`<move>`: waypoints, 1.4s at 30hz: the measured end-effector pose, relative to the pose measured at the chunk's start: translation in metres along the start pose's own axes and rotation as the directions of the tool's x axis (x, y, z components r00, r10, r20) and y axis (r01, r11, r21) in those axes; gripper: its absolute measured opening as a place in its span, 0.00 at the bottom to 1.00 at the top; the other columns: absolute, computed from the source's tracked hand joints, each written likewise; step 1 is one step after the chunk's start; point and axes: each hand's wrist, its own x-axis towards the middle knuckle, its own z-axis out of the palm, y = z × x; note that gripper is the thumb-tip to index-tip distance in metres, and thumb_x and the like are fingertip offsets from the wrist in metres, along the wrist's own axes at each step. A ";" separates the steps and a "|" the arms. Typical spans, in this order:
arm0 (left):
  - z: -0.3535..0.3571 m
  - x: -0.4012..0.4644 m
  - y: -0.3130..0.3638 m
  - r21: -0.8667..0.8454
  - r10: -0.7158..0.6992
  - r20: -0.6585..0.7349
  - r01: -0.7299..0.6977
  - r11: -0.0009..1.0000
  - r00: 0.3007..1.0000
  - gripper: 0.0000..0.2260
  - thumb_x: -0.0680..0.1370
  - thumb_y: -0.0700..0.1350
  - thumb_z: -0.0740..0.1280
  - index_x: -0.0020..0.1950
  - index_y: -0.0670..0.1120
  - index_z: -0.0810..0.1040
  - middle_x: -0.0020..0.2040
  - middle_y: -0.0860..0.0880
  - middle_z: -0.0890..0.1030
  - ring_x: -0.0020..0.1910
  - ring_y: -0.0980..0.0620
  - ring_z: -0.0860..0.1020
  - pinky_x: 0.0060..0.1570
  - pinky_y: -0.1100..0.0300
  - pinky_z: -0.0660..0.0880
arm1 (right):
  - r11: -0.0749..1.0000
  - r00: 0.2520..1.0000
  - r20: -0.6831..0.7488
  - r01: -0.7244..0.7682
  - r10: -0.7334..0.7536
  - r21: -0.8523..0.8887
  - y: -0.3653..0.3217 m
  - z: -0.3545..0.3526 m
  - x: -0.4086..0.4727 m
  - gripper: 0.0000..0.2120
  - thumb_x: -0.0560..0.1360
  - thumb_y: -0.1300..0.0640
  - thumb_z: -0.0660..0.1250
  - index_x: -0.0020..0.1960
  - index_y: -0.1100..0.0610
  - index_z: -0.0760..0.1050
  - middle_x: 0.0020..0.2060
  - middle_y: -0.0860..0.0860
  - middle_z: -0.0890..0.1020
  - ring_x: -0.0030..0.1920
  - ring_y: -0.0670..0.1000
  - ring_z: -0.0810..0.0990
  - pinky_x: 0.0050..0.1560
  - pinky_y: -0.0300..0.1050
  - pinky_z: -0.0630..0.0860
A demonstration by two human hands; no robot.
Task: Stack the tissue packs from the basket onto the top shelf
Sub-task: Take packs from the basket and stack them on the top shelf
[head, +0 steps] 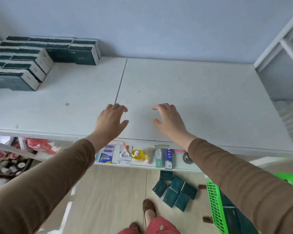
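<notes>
Two hands over the white top shelf, both holding nothing: left hand and right hand have loosely spread fingers, palms down. Roughly a dozen dark green tissue packs sit stacked at the shelf's back-left corner. Seven or so more packs lie on the floor beside the green basket, which has packs in it too. Pack labels are too blurry to read.

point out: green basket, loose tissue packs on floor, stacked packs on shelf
green basket [215,211], head view, on its mesh side wall.
loose tissue packs [176,190], head view, middle pack.
stacked packs [15,80], head view, front pack's face.
</notes>
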 end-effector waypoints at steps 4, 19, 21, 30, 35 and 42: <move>0.021 -0.036 0.066 -0.037 0.063 -0.002 -0.063 0.997 0.998 0.16 0.76 0.49 0.69 0.63 0.48 0.75 0.57 0.50 0.77 0.58 0.46 0.72 0.52 0.52 0.72 | 1.000 0.994 -0.106 -0.029 0.029 0.002 0.042 -0.017 -0.085 0.17 0.77 0.57 0.65 0.66 0.54 0.73 0.61 0.50 0.76 0.63 0.53 0.70 0.61 0.49 0.71; 0.180 -0.171 0.321 -0.182 0.162 0.253 -0.117 0.976 0.954 0.15 0.77 0.47 0.68 0.63 0.49 0.76 0.58 0.50 0.77 0.60 0.47 0.72 0.57 0.51 0.73 | 0.882 0.891 0.091 -0.453 0.444 0.131 0.257 -0.022 -0.363 0.16 0.79 0.57 0.66 0.66 0.56 0.73 0.61 0.53 0.76 0.64 0.55 0.71 0.65 0.51 0.68; 0.209 -0.173 0.358 -0.193 0.158 0.324 -0.099 0.976 0.933 0.16 0.76 0.46 0.68 0.63 0.48 0.75 0.58 0.49 0.76 0.60 0.47 0.72 0.58 0.51 0.72 | 0.838 0.853 0.135 -0.522 0.505 0.160 0.297 -0.023 -0.385 0.16 0.79 0.57 0.66 0.66 0.56 0.73 0.61 0.52 0.76 0.64 0.54 0.71 0.64 0.49 0.69; 0.344 -0.163 0.505 -0.204 0.266 0.515 -0.185 0.961 0.815 0.20 0.75 0.46 0.69 0.67 0.48 0.72 0.62 0.48 0.74 0.62 0.45 0.71 0.61 0.49 0.70 | 0.603 0.614 0.096 -0.789 0.784 0.118 0.462 -0.026 -0.471 0.24 0.76 0.60 0.69 0.71 0.59 0.69 0.65 0.57 0.74 0.67 0.58 0.70 0.68 0.52 0.68; 0.416 -0.121 0.587 -0.205 0.384 0.548 -0.325 0.923 0.743 0.22 0.74 0.43 0.68 0.68 0.47 0.70 0.61 0.48 0.73 0.60 0.46 0.71 0.56 0.49 0.73 | 0.492 0.491 -0.059 -0.871 0.869 0.006 0.531 -0.022 -0.495 0.29 0.72 0.62 0.71 0.72 0.62 0.67 0.66 0.61 0.72 0.64 0.64 0.70 0.66 0.54 0.65; 0.505 -0.061 0.675 -0.071 0.662 0.406 -0.700 0.710 0.630 0.31 0.70 0.33 0.67 0.73 0.45 0.66 0.72 0.46 0.67 0.72 0.44 0.65 0.66 0.49 0.68 | 0.482 0.486 -0.122 -0.874 0.866 -0.059 0.573 0.014 -0.513 0.32 0.70 0.63 0.73 0.73 0.62 0.67 0.66 0.61 0.73 0.63 0.64 0.72 0.63 0.55 0.70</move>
